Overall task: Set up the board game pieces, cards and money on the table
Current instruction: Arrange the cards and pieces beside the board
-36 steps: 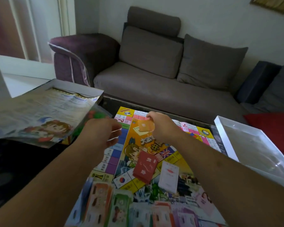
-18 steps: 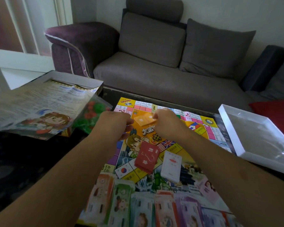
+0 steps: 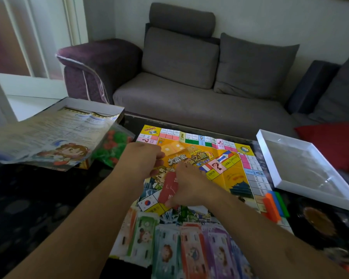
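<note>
Nearest, a fanned row of paper play-money notes [image 3: 175,246] in orange, green, red and purple overlaps the near edge of the creased yellow paper game board [image 3: 226,174], partly hidden by both forearms. Mid-board, the right hand [image 3: 187,188] grasps a red card deck [image 3: 168,188]; the left hand [image 3: 143,160] is loosely curled, its contents indiscernible. Beyond: blurred orange cards [image 3: 174,148], bagged red-green plastic pieces [image 3: 114,148], open cardboard box with rule sheet [image 3: 54,133], white box lid [image 3: 302,168], orange, blue and green blocks [image 3: 274,204], grey fabric sofa [image 3: 189,87].

Board centre [image 3: 226,174] lies bare; money stacks [image 3: 169,248] crowd its near edge.
</note>
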Demonstrator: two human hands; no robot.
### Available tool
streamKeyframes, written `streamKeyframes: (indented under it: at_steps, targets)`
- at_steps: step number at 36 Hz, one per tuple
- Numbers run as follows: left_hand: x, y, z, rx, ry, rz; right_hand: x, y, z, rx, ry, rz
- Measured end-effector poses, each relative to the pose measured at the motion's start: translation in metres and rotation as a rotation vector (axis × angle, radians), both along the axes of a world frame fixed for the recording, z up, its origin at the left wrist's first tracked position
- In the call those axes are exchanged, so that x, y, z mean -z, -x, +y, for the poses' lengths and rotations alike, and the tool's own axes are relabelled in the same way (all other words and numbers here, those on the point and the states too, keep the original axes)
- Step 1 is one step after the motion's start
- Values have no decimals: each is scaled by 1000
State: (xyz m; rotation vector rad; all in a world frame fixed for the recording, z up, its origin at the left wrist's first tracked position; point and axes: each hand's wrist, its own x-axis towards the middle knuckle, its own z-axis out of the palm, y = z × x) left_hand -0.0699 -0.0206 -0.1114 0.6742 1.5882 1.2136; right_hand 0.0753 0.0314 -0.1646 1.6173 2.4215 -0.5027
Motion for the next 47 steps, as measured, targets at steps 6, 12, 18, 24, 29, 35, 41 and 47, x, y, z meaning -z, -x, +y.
streamKeyframes:
  at_steps: [6,12,18,24,29,35,41,47]
  targets:
    - [3,2,1,10,8,18,2,3,-5,-46,-5,133]
    - [5,2,6,34,18,49,-11,-10,-4,10,73,455]
    - [0,-10,2,250,-11,114,-50,-46,-15,101,67,727]
    - [-4,-48,-22,699,48,-181,-61,-76,-41,-4,-18,762]
    - [1,-79,-25,589,37,-107,-49,-98,-63,146,-153,697]
    - [9,-102,-23,352,-74,-270,-38,-107,-95,405,-178,877]
    - [10,-135,-35,391,-100,-456,-36,-112,-104,370,-239,863]
    - [9,-146,-46,508,-93,-525,-39,-128,-104,363,-277,853]
